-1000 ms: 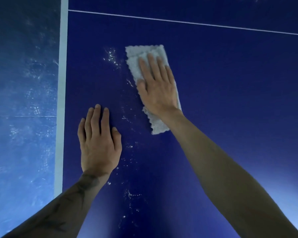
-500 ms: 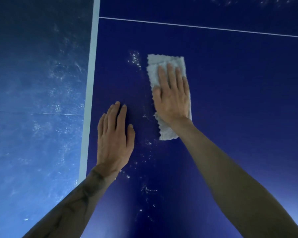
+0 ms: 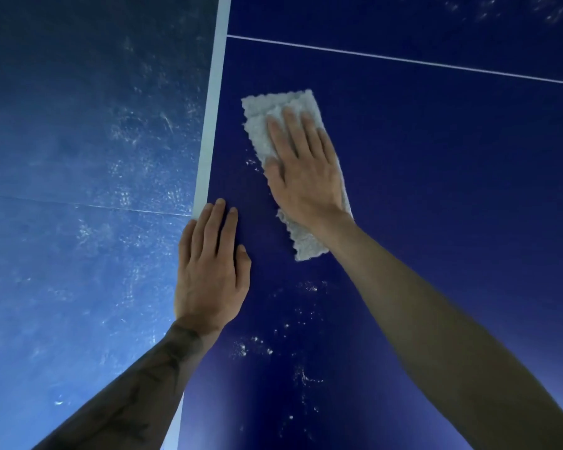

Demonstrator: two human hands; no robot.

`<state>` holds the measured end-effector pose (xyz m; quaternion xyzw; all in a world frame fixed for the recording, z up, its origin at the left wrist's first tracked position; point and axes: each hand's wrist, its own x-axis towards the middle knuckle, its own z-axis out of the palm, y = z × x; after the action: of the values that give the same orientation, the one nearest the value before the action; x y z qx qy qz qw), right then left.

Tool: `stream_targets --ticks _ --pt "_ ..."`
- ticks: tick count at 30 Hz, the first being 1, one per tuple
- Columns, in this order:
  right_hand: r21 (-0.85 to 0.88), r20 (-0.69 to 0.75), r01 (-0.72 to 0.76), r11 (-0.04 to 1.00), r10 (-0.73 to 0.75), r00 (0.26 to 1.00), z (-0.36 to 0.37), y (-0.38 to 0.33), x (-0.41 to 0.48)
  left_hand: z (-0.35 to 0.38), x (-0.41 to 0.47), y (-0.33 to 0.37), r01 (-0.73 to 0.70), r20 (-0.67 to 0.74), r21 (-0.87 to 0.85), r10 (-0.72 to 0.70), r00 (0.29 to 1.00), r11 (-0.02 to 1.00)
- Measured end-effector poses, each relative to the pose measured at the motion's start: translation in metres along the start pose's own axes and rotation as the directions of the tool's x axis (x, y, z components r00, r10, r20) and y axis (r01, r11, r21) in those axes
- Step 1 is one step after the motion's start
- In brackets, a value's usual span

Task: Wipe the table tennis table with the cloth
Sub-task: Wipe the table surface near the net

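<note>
A folded pale grey cloth lies flat on the dark blue table tennis table. My right hand presses down on it with straight fingers and covers its middle. My left hand rests flat on the table top beside the white edge stripe, fingers straight, holding nothing. White dust specks dot the surface below the cloth and between my forearms.
The white edge stripe marks the table's left border; beyond it lies a scuffed blue floor. A thin white centre line crosses the table above the cloth. More specks sit past that line at the top right.
The cloth under my right hand has slid left over the dust patch toward the edge stripe. My left hand now lies by the stripe, and the view has shifted left.
</note>
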<state>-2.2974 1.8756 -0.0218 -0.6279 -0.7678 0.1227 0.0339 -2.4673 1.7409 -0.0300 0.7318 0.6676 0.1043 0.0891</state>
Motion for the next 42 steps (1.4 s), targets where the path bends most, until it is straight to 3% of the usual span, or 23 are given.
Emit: stream_targets --ticks 5,7,10,12,15,17,19,21,23,25,29,31,34,38,40,42 --pt "0.013 -0.036 -0.293 0.956 0.293 0.955 -0.016 0.040 0.037 0.000 0.001 -0.001 0.008 0.004 0.010 -0.008 1.000 1.000" --pt "0.043 -0.054 -0.346 0.937 0.348 0.936 -0.017 0.031 0.063 0.000 0.001 -0.001 0.002 0.003 0.015 -0.002 1.000 1.000" --pt "0.043 -0.020 -0.243 0.969 0.244 0.970 -0.012 0.003 0.076 0.000 0.001 -0.001 0.002 0.008 0.014 -0.002 1.000 1.000" --pt "0.014 0.013 -0.051 0.999 0.051 0.999 -0.008 -0.014 0.054 -0.001 0.001 0.000 0.001 0.014 0.011 -0.001 1.000 1.000" --pt "-0.048 0.068 0.188 0.981 -0.184 0.981 -0.003 -0.003 0.001 -0.003 0.002 0.000 0.001 0.025 0.013 -0.002 1.000 1.000" --pt "-0.050 0.078 0.118 0.992 -0.114 0.990 -0.007 0.025 -0.017 -0.004 0.002 0.000 0.007 0.031 0.004 -0.007 1.000 1.000" --pt "-0.036 0.056 -0.064 0.997 0.066 0.996 -0.013 0.045 -0.013 -0.005 0.001 0.001 0.011 0.036 0.001 -0.011 0.999 1.000" --pt "-0.016 0.021 -0.215 0.976 0.216 0.976 -0.014 0.042 0.001 -0.004 0.001 0.001 0.009 0.041 0.005 -0.009 0.999 1.000" --pt "0.017 -0.011 -0.277 0.961 0.277 0.961 -0.010 0.019 0.011 -0.003 0.000 0.000 0.008 0.031 -0.001 -0.008 0.999 1.000" --pt "0.022 -0.011 -0.197 0.980 0.197 0.980 -0.003 -0.004 0.007 -0.002 0.000 0.001 0.003 0.012 -0.003 -0.003 1.000 1.000" --pt "-0.043 0.033 0.113 0.993 -0.111 0.993 0.009 -0.014 -0.052 -0.001 0.001 0.001 -0.002 -0.007 -0.003 0.002 1.000 1.000" --pt "-0.057 0.048 0.088 0.994 -0.086 0.995 0.007 0.012 -0.075 -0.002 0.001 0.001 0.001 -0.001 -0.007 -0.001 1.000 1.000" --pt "-0.033 0.021 -0.143 0.989 0.144 0.989 -0.003 0.043 -0.073 -0.002 0.000 0.000 0.003 -0.001 -0.002 -0.003 1.000 1.000" --pt "0.042 -0.055 -0.331 0.943 0.333 0.941 -0.001 0.021 -0.045 -0.002 -0.002 0.000 -0.008 -0.005 -0.003 0.008 1.000 1.000" --pt "0.039 -0.051 -0.270 0.962 0.272 0.961 0.006 -0.002 -0.049 -0.001 -0.002 0.000 0.000 -0.002 -0.014 0.000 1.000 1.000" --pt "-0.004 -0.023 -0.090 0.996 0.090 0.996 0.015 -0.021 -0.075 -0.002 -0.001 -0.001 0.004 0.008 -0.019 -0.004 1.000 1.000"
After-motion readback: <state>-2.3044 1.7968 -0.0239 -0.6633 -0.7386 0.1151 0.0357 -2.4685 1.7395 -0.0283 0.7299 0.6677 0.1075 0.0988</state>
